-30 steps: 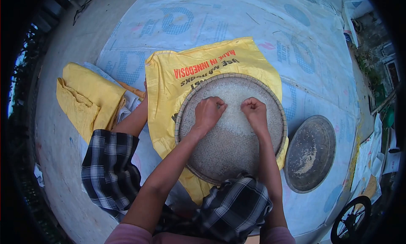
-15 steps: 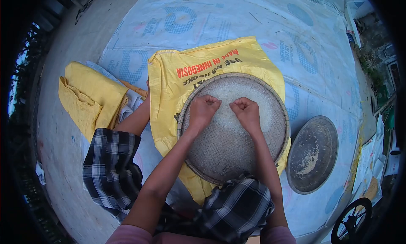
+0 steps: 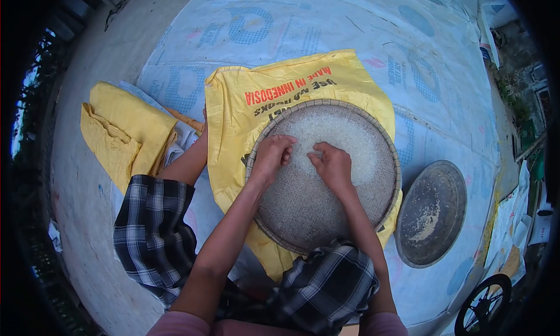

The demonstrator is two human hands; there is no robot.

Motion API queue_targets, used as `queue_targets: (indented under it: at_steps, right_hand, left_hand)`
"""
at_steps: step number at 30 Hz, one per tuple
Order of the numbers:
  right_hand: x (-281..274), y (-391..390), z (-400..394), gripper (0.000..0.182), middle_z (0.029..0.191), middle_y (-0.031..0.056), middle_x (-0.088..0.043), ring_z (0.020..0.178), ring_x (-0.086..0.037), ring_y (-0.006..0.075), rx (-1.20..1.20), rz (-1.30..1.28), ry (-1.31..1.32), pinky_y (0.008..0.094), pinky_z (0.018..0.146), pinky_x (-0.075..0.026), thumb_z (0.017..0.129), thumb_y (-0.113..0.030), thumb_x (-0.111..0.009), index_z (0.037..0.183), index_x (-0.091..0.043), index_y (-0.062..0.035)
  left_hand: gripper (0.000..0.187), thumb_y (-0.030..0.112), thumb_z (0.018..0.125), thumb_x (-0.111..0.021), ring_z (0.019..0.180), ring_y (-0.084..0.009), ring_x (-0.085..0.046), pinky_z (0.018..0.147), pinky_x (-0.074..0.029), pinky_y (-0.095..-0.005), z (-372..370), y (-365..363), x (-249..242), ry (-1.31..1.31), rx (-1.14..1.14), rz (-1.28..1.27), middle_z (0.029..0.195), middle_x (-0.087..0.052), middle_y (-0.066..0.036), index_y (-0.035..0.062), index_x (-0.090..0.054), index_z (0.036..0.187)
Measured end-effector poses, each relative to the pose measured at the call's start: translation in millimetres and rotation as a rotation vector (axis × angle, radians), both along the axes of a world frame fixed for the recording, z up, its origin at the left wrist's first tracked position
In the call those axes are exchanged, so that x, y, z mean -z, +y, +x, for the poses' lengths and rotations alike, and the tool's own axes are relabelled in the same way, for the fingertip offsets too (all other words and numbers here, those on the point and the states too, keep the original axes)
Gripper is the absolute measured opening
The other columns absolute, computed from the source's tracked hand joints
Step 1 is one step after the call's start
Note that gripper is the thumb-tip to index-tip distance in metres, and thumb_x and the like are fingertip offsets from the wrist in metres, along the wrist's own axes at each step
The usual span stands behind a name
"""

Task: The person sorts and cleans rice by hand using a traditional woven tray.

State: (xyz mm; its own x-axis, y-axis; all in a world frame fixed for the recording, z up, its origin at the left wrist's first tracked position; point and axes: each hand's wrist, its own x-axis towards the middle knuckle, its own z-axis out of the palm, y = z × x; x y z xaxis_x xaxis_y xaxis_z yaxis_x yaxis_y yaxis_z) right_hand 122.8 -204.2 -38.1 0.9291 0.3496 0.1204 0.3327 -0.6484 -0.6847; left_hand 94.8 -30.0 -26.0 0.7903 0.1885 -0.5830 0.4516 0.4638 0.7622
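Note:
A round woven winnowing tray (image 3: 303, 210) with a bamboo rim holds white rice grains (image 3: 364, 143), heaped mostly on its far side. Over the tray's left part is my left hand (image 3: 274, 155), its fingers curled in and the forefinger tip by the thumb; whatever may be in it is hidden. My right hand (image 3: 333, 166) hovers above the grains near the middle, forefinger and thumb a little apart with nothing visible between them. Under the tray lies a yellow printed sack (image 3: 227, 120).
To the right stands a dark metal basin (image 3: 440, 184) with pale grains in it. A folded yellow sack (image 3: 128, 117) lies at left. Beneath everything spreads a white-and-blue plastic sheet (image 3: 350, 21). A black spoked wheel (image 3: 483, 307) shows at lower right.
Both hands have shifted slightly down in view. My right thumb and forefinger have parted from a pinch, and my left hand has turned, its fingers still curled.

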Motion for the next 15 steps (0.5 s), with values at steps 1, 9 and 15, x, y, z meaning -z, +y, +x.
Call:
queue_targets:
  at_steps: [1, 9, 15]
  right_hand:
    - [14, 2, 1, 0.010, 0.062, 0.0069, -0.061, 0.057, -0.060, 0.0137, -0.035, -0.001, -0.097, 0.0318, 0.055, -0.047, 0.081, -0.013, -0.069, 0.085, -0.065, -0.0037]
    - [-12, -37, 14, 0.007, 0.061, -0.0009, -0.057, 0.052, -0.048, 0.0058, 0.153, 0.834, 0.763, 0.0230, 0.049, -0.037, 0.081, -0.005, -0.066, 0.077, -0.062, -0.0019]
    - [0, -10, -3, 0.017, 0.063, 0.0130, -0.061, 0.059, -0.064, 0.0239, 0.036, -0.011, -0.007, 0.0330, 0.055, -0.047, 0.077, -0.013, -0.074, 0.091, -0.070, -0.0055]
  left_hand:
    - [0.015, 0.014, 0.084, -0.064, 0.052, -0.0068, -0.047, 0.051, -0.039, -0.0218, -2, 2, 3, -0.016, 0.091, 0.106, 0.061, -0.052, 0.003, 0.0014, -0.067, 0.093]
    - [0.014, 0.016, 0.078, -0.072, 0.069, -0.0256, -0.067, 0.065, -0.051, -0.0340, 6, -29, 9, -0.248, 0.395, 1.075, 0.078, -0.069, -0.016, 0.0058, -0.073, 0.087]
    - [0.013, 0.015, 0.080, -0.068, 0.063, -0.0187, -0.063, 0.061, -0.049, -0.0306, 4, -19, 8, -0.151, 0.169, 0.597, 0.073, -0.067, -0.009, 0.0022, -0.068, 0.082]
